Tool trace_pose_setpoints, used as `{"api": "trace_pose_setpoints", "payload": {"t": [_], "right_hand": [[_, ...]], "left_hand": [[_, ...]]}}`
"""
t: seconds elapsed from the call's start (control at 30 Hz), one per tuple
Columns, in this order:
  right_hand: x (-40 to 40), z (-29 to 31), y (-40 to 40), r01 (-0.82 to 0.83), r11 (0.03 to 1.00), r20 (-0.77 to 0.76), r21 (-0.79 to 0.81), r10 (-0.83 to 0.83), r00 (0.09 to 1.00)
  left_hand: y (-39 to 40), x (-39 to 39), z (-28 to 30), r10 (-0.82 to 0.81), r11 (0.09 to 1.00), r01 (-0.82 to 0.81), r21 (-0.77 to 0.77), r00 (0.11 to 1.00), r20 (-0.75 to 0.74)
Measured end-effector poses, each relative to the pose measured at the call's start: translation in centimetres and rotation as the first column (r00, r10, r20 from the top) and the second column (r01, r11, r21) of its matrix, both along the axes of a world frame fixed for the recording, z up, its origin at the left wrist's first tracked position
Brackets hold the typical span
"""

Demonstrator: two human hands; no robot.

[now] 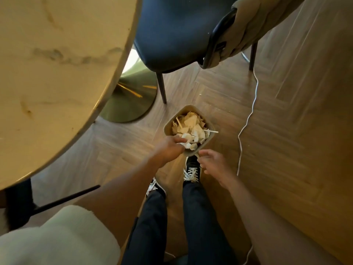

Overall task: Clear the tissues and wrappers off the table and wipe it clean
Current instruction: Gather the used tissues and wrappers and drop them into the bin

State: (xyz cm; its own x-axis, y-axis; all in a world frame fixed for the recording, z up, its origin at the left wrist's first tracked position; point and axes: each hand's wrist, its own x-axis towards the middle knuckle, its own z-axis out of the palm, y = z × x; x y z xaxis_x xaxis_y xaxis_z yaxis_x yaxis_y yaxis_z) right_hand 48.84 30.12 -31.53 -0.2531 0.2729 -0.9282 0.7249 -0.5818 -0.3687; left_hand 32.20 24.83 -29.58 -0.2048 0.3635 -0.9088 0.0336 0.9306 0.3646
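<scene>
A herringbone wood floor (286,131) spreads beneath a marble counter (57,64), whose visible stretch carries no litter that I can see, and a blue chair (177,31) pulled close to it. I stand over a small tan bin (208,120) on the floor, already heaped with crumpled tissues (191,127) and wrappers. My left hand (168,148) pinches a white tissue at the bin's near rim, fingers curled around it; my right hand (214,163) hangs just beside the bin, fingers loosely curled, holding nothing. My shoes stand right behind the bin, one toe touching or almost under it. I judge the clearing nearly finished and the wiping not begun. The risk lies in the pile: it sits at rim height, so a tissue dropped on top could slide onto the floor, and a paper strip already juts over the far edge. A nudge from my foot could tip the bin, and the white cable (246,123) trailing nearby could catch a step.
</scene>
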Motion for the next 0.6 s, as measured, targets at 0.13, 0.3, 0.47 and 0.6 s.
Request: {"api": "trace_pose_setpoints", "payload": {"t": [0.13,0.3,0.47,0.6], "right_hand": [[0.7,0.9,-0.2,-0.072,0.997,-0.001,0.011,0.072,0.997],[0.3,3.3,-0.1,-0.114,0.992,-0.014,0.050,0.115,0.993],[-2.1,7.2,0.0,-0.088,0.985,-0.059,0.146,0.098,0.993],[-4.0,11.0,-1.7,-0.053,0.981,-0.087,0.188,0.070,0.994]], "left_hand": [[0.3,0.7,0.9,0.001,0.999,0.000,0.050,1.000,-0.005],[-2.3,0.2,3.1,0.046,0.998,-0.045,0.042,0.999,-0.009],[-6.2,-2.0,7.0,0.076,0.995,-0.074,0.067,0.997,-0.034],[-10.1,-3.8,10.8,0.108,0.987,-0.101,0.125,0.993,-0.049]]}}
